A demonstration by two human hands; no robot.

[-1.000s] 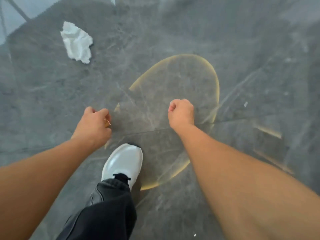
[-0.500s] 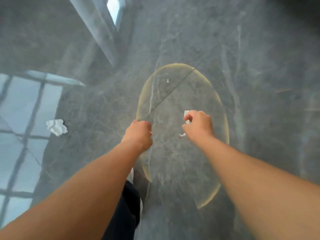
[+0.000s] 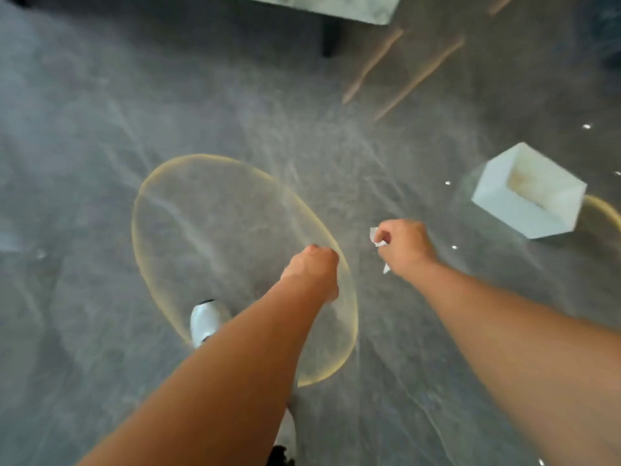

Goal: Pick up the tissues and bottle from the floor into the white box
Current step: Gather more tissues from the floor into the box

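Observation:
My right hand (image 3: 405,248) is a closed fist around a crumpled white tissue (image 3: 379,242); scraps of it stick out at the thumb and under the wrist. The white box (image 3: 504,200) stands open-topped on the grey floor to the right of and beyond that hand, well apart from it. My left hand (image 3: 314,269) is clenched with nothing visible in it, held over the floor left of the right hand. No bottle is in view. The picture is blurred by motion.
A yellowish ring-shaped reflection (image 3: 242,264) lies on the glossy grey floor under my left arm. My white shoe (image 3: 205,322) is beside it. A table leg (image 3: 331,37) and pale wooden legs (image 3: 373,63) stand at the far edge.
The view has swung to the right: the loose tissue on the left is out of sight and the white box has come into view. My right fist still holds its tissue.

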